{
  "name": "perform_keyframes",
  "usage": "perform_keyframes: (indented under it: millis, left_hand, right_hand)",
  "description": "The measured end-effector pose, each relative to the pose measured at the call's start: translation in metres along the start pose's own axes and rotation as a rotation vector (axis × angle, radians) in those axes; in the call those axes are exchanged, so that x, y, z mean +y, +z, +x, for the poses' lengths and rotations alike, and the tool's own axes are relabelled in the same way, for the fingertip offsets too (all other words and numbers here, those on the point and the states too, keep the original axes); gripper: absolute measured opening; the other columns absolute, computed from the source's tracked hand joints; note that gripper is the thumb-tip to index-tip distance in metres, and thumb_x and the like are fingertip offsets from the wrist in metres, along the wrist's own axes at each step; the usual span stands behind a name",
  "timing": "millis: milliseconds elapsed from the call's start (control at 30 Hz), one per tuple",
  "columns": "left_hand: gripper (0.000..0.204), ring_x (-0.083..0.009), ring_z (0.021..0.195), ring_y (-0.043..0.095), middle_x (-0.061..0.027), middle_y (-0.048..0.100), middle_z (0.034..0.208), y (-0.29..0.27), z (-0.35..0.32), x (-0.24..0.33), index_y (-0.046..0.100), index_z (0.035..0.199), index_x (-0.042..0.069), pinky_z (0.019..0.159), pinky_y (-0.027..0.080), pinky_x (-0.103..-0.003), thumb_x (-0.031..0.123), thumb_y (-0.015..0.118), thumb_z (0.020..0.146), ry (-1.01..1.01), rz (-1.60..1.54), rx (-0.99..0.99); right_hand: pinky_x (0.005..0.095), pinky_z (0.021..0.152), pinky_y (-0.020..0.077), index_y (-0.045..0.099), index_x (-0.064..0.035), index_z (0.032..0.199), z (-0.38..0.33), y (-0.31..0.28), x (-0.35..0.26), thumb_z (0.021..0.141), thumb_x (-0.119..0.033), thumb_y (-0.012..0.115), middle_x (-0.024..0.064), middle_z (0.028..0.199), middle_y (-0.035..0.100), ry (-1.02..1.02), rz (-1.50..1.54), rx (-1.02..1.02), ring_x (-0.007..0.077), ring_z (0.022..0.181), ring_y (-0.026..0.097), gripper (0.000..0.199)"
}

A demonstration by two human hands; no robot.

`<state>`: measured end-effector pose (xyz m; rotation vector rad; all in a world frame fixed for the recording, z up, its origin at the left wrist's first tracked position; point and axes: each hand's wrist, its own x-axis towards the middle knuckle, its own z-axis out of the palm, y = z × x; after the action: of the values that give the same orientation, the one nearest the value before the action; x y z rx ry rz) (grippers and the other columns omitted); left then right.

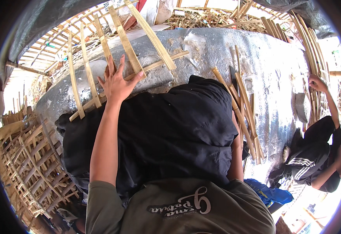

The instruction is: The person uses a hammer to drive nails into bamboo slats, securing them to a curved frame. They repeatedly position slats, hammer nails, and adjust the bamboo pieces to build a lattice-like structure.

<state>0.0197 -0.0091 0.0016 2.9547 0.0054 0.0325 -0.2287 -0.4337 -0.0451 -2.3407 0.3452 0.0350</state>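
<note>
The left hand (115, 81), fingers spread apart, presses flat on a light, stiff, likely splintery bamboo frame (128, 46), best gripped at a crossing; right hand hidden.

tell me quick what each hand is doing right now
Left hand: open, fingers spread, pressing on the bamboo slat frame.
Right hand: hidden behind the black cloth; cannot be told.

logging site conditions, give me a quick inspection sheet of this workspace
surface: grey sheet over a rounded mound, creased.
job's things: bamboo slat frame lying on the sheet; loose slats at right.
clutter: black cloth bunched in the middle; blue bag.
grippers: left hand flat on the frame, fingers spread; right hand hidden behind the cloth.
cables: nothing seen.
surroundings: woven bamboo lattice at left; another person crouched at right.
</note>
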Motion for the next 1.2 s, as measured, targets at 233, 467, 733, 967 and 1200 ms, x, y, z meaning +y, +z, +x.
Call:
perform_keyframes:
  millis: [233, 467, 733, 967, 1200]
  left_hand:
    - [0.105, -0.0392, 0.148, 0.033, -0.0090, 0.021, 0.169, 0.002, 0.001, -0.002, 0.038, 0.158, 0.032, 0.118, 0.016, -0.071, 0.090, 0.058, 0.072, 0.002, 0.000, 0.008]
    - [0.104, -0.0392, 0.147, 0.034, -0.0093, 0.021, 0.169, 0.004, 0.002, -0.002, 0.039, 0.157, 0.032, 0.118, 0.016, -0.071, 0.090, 0.058, 0.073, -0.002, 0.016, 0.006]
    - [0.103, -0.0392, 0.147, 0.034, -0.0098, 0.021, 0.169, 0.003, 0.001, 0.000, 0.039, 0.157, 0.032, 0.118, 0.016, -0.071, 0.090, 0.056, 0.074, 0.012, 0.021, 0.009]
    - [0.101, -0.0381, 0.148, 0.033, -0.0091, 0.020, 0.169, 0.003, 0.001, -0.001, 0.040, 0.157, 0.032, 0.118, 0.016, -0.071, 0.089, 0.057, 0.074, 0.002, 0.016, 0.003]
    - [0.100, -0.0375, 0.149, 0.031, -0.0083, 0.019, 0.169, 0.004, 0.001, 0.001, 0.039, 0.157, 0.033, 0.118, 0.015, -0.070, 0.088, 0.057, 0.075, -0.001, 0.020, -0.001]
  right_hand:
    - [0.0493, 0.080, 0.0525, 0.063, 0.0004, 0.121, -0.001, -0.001, -0.007, 0.100, -0.011, 0.051, 0.0327, 0.104, 0.069, -0.002, -0.012, -0.010, 0.0452, 0.097, 0.070, 0.027]
    - [0.0494, 0.080, 0.0526, 0.063, 0.0002, 0.122, 0.004, 0.000, -0.008, 0.100, -0.010, 0.051, 0.0328, 0.104, 0.069, -0.012, -0.016, -0.032, 0.0451, 0.098, 0.070, 0.027]
    - [0.0494, 0.080, 0.0527, 0.063, -0.0001, 0.123, 0.046, -0.025, -0.033, 0.100, -0.009, 0.051, 0.0328, 0.105, 0.069, -0.019, -0.081, -0.117, 0.0450, 0.098, 0.070, 0.028]
    - [0.0457, 0.104, 0.0481, 0.053, -0.0008, 0.142, 0.028, -0.063, -0.168, 0.101, -0.019, 0.060, 0.0272, 0.129, 0.065, -0.015, -0.013, 0.235, 0.0436, 0.123, 0.061, 0.045]
    - [0.0525, 0.111, 0.0396, 0.042, -0.0111, 0.154, 0.009, -0.010, -0.186, 0.094, -0.042, 0.067, 0.0381, 0.148, 0.040, -0.150, -0.094, 0.166, 0.0541, 0.136, 0.044, 0.072]
